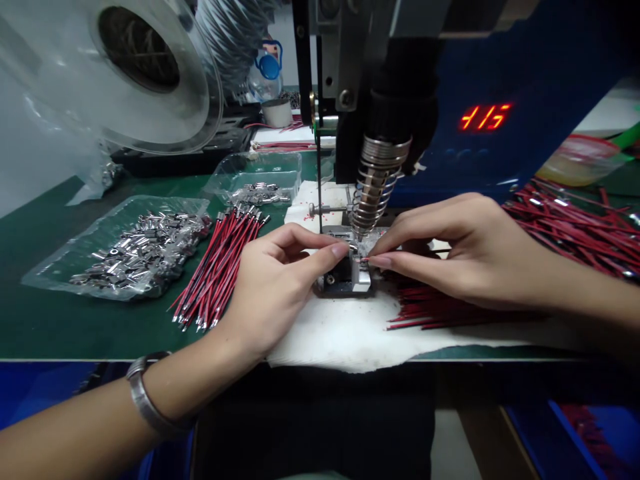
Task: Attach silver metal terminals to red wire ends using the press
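My left hand (280, 273) is closed in a pinch at the left of a small metal fixture (363, 280); a small silvery metal piece (353, 247) shows at its fingertips. From the other side my right hand (450, 250) pinches what looks like the end of a thin red wire (365, 260), most of it hidden by the fingers. Both sets of fingertips nearly meet over the fixture. Just above them points down the tip of a blue machine, wrapped in a metal spring (380, 173). Under my right hand lies a bundle of red and black wires (425, 308).
Left of my hands lie a bundle of red-black wires (215, 273) and a clear tray (45, 277) of small metal parts. A second clear tray (295, 167) stands behind. More wires (575, 220) are piled right. A blue machine housing (500, 160) with red digits rises behind.
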A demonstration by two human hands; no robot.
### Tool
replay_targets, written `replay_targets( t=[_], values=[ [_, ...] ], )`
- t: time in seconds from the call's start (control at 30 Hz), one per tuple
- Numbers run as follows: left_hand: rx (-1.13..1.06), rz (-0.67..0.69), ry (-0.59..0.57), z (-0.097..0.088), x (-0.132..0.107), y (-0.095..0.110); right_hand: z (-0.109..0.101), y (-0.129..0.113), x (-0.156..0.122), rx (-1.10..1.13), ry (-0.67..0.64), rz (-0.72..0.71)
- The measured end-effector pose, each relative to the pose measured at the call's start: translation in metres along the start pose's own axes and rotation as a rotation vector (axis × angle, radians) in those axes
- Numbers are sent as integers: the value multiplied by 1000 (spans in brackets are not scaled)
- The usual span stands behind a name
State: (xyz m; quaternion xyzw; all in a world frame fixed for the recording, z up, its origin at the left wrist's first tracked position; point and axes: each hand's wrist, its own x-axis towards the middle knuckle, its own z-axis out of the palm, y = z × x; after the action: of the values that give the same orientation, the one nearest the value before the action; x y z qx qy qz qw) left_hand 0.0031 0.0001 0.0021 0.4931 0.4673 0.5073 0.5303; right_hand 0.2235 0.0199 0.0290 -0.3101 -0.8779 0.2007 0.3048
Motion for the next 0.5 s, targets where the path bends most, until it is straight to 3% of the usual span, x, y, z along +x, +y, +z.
replay_targets(
  t=[0.2, 0.37, 0.5],
  values=[
    [-13, 2, 1, 0, -1, -1, 2, 1, -1, -3, 33, 16],
    [-19, -5, 4, -1, -2, -2, 4, 3, -3, -99, 129, -128],
    [-18, -7, 0, -1, -2, -1, 5, 4, -4, -172, 129, -194]
  ],
)
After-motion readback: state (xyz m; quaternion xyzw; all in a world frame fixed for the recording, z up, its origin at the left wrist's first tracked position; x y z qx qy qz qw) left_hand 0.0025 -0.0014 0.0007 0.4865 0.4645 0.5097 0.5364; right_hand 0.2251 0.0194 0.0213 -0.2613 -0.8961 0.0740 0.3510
